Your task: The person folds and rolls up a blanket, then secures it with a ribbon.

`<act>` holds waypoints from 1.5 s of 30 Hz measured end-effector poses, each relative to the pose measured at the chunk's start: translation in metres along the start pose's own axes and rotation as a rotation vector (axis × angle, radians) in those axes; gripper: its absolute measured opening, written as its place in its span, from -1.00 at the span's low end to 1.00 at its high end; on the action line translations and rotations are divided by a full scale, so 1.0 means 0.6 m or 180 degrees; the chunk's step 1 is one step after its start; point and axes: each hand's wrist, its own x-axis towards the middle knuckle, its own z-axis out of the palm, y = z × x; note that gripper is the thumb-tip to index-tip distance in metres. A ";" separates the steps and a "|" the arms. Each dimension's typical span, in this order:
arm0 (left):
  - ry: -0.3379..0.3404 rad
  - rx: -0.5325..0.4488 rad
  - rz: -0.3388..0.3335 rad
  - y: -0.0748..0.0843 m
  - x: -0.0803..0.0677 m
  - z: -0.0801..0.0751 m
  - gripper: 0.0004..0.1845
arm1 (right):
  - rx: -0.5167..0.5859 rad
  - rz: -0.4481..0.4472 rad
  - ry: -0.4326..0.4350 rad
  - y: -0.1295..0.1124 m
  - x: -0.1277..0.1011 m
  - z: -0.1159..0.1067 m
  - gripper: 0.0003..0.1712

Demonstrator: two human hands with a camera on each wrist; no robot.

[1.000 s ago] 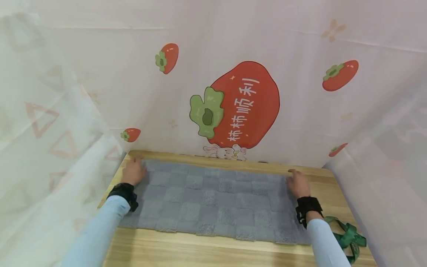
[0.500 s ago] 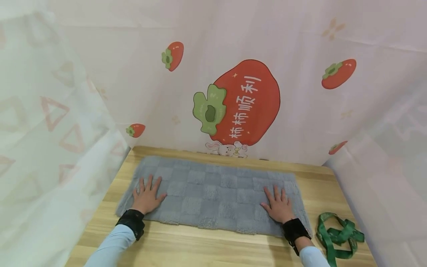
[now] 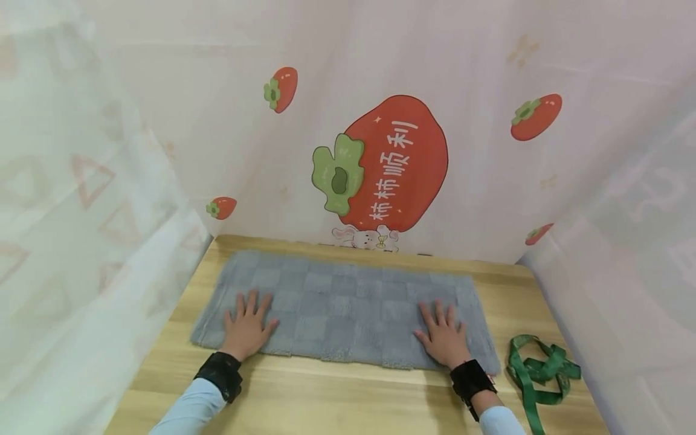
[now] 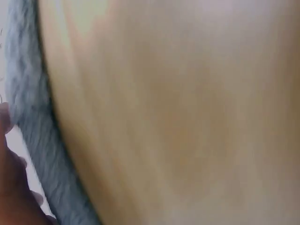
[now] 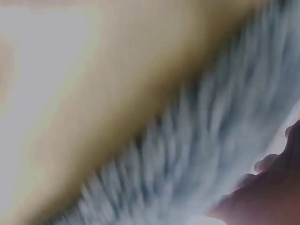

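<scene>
From the head view, I am watching both hands lying flat on the mat (image 3: 342, 308), a grey checkered pile rug that is spreading across the table (image 3: 337, 399) close to the backdrop (image 3: 380, 175). The left hand (image 3: 247, 329) is pressing near the mat's front left corner, fingers straight and spread, gripping nothing. The right hand (image 3: 443, 338) is doing the same near the front right corner, released and flat. A green ribbon (image 3: 541, 368) is lying in a loose tangle on the wood just beside the mat's right end, not touching either hand. I am seeing 0 containers anywhere.

I am judging the mat to be soft, limp and light, with a pile that will not slip under a palm; it looks like something that will sag if lifted at 1 point, so I would be taking it at 2 corners or along an edge.

From the left wrist view, blurred, I am seeing the mat's fuzzy edge (image 4: 33, 140) against the wood, with a bit of the hand at the lower left.

From the right wrist view, also blurred, the pile (image 5: 206, 164) is filling the lower half, and fingers (image 5: 276, 187) are resting on it.
</scene>
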 end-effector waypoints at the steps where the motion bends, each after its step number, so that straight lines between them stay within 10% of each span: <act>1: -0.0027 0.0001 0.0014 0.004 -0.001 0.003 -0.26 | -0.0001 -0.0009 -0.0015 -0.004 -0.004 0.003 -0.24; 18: -0.0812 0.0050 -0.0174 0.016 -0.019 -0.026 -0.28 | 0.0444 0.0289 -0.0431 0.012 -0.025 -0.025 -0.24; 45: -0.0859 0.0139 -0.0004 0.009 -0.084 -0.040 -0.25 | 0.0182 0.0691 -0.0635 0.022 -0.155 -0.017 -0.22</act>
